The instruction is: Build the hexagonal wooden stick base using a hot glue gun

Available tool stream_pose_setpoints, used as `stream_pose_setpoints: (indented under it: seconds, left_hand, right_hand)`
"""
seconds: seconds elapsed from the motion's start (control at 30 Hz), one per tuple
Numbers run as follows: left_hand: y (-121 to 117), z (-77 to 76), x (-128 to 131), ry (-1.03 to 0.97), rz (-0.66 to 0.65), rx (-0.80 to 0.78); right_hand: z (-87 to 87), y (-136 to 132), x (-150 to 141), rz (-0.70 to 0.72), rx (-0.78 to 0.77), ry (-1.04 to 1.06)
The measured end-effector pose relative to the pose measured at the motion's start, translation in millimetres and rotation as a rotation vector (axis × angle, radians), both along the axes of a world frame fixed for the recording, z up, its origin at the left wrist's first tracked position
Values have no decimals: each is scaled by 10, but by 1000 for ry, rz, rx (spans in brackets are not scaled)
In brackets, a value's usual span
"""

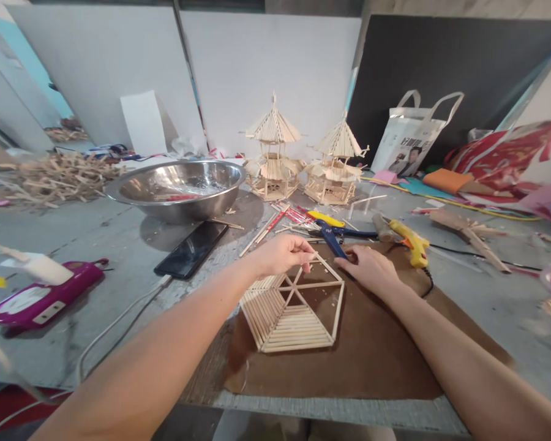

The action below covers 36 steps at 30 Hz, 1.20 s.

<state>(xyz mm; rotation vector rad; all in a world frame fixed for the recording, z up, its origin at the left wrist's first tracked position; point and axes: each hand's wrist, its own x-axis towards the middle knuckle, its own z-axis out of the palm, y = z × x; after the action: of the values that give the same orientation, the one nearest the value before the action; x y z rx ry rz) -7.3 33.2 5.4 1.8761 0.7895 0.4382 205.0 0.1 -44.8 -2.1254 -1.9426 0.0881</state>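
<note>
A hexagonal frame of thin wooden sticks (303, 327) lies on a brown board (367, 361). Its left and front sections are filled with rows of sticks; spokes and the outer rim show bare on the right. My left hand (284, 252) is over the far edge of the frame, thumb and fingers pinched together near a corner. Whatever is between those fingertips is too small to tell. Just right of the frame, my right hand (371, 267) has its fingers closed at the near end of a blue-handled tool (331, 239), whose working end I cannot make out.
Behind stand two stick pagodas (274, 131) (342, 141). A steel bowl (179, 205) and a phone (190, 250) on a cable are left, beyond a purple power strip (55, 297). A yellow glue gun (411, 242) lies right, near a white bag (406, 141). Loose sticks (266, 229) lie mid-table.
</note>
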Motion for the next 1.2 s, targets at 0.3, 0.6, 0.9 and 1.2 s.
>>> stream_pose_setpoints:
  seconds: [0.3,0.6,0.9,1.2]
  left_hand:
    - [12,17,2,-165,93,-232]
    - [-25,-6,70,-196,341,38]
    - [-93,33,57,-153,268,518]
    - [-282,44,167,-192,138,513]
  right_hand:
    - [74,-33,-81,-80,0,-108]
    - [160,-117,39,-27,459,524]
    - [260,-283,-73,380,198,1502]
    - [300,-350,-62,460,152,1226]
